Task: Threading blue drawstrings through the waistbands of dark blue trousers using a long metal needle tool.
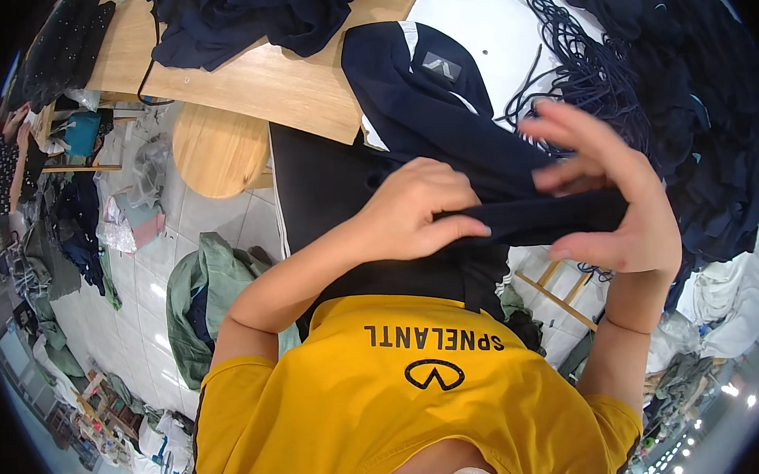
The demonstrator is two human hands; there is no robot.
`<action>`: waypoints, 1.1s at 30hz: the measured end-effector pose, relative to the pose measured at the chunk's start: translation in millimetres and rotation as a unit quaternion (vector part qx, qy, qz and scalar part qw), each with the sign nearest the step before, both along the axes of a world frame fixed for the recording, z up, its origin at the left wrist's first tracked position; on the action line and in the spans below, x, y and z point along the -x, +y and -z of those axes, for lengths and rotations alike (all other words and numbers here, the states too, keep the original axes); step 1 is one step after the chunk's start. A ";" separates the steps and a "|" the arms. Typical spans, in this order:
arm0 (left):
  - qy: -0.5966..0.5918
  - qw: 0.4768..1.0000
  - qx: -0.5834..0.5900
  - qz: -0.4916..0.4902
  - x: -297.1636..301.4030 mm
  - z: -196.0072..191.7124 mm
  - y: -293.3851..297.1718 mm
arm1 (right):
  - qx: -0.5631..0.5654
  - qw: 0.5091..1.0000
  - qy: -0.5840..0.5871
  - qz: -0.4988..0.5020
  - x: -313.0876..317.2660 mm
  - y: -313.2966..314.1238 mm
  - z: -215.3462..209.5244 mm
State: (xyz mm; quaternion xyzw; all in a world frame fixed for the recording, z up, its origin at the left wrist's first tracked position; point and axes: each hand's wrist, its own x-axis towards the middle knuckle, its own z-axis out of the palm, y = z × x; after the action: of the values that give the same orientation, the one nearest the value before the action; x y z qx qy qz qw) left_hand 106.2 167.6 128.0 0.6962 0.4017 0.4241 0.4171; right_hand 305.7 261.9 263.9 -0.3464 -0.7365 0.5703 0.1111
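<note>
A navy garment (442,120) with white trim and a grey patch lies from the white table edge down toward my lap. My left hand (425,206) is closed on a folded edge of it, thumb stretched along the top. From there a narrow fold of the dark cloth runs across to my right hand (634,200). That hand is open, its thumb and fingers spread apart around the far end of the fold, which lies against the palm. Its fingertips are slightly smeared by motion.
A tangled bundle of dark cords (573,60) lies on the white tabletop (504,8), beside a large navy fabric heap (694,122). More dark cloth (253,19) covers part of the wooden table (300,81). A round stool (218,151) and green cloth (205,300) are at left.
</note>
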 end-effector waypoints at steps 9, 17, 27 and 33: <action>-0.071 0.962 0.241 0.104 23.9 3.4 7.4 | -0.116 0.987 -0.111 -0.008 -33.8 10.3 20.9; -0.136 0.929 0.308 0.151 31.8 0.0 12.7 | -0.069 0.993 0.007 0.093 -30.7 2.3 29.2; -0.004 0.979 0.164 0.123 32.8 -17.7 15.6 | -0.075 0.985 0.040 0.150 -24.4 -0.7 40.6; 0.071 0.996 0.042 -0.022 11.6 -5.3 9.1 | -0.073 0.985 0.142 0.061 21.1 -25.0 71.4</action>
State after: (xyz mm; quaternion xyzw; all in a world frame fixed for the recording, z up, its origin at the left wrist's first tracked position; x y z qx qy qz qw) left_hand 94.7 176.7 133.4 0.6971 0.4631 0.3655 0.4075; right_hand 284.6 236.9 192.5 -0.2975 -0.7305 0.5501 0.2743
